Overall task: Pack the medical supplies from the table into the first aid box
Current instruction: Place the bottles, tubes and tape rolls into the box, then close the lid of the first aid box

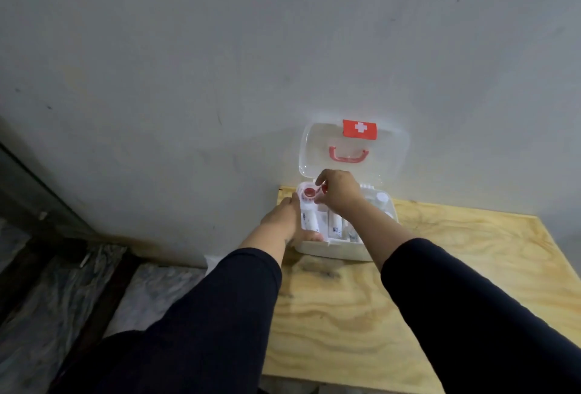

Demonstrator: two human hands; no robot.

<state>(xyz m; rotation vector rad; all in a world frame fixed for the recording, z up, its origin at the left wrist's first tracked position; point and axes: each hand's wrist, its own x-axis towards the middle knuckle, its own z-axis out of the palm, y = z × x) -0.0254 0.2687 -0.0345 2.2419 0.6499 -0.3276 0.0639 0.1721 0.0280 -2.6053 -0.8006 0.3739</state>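
The white first aid box point(333, 252) sits open at the table's far left corner. Its clear lid point(393, 154), with a red cross label and a pink handle, leans against the wall. Inside lie white tubes and packets point(335, 225) and a white bottle point(381, 198) at the right. My left hand point(283, 220) rests on the box's left edge, fingers around a round white and red tape roll point(308, 194) at the back left corner. My right hand point(338, 194) pinches a small red piece right beside that roll. What the piece is cannot be made out.
The plywood table point(408, 299) stretches toward me and to the right. A grey wall point(220, 79) stands directly behind the box. Left of the table the floor point(63, 299) drops away, with dark patterned material on it.
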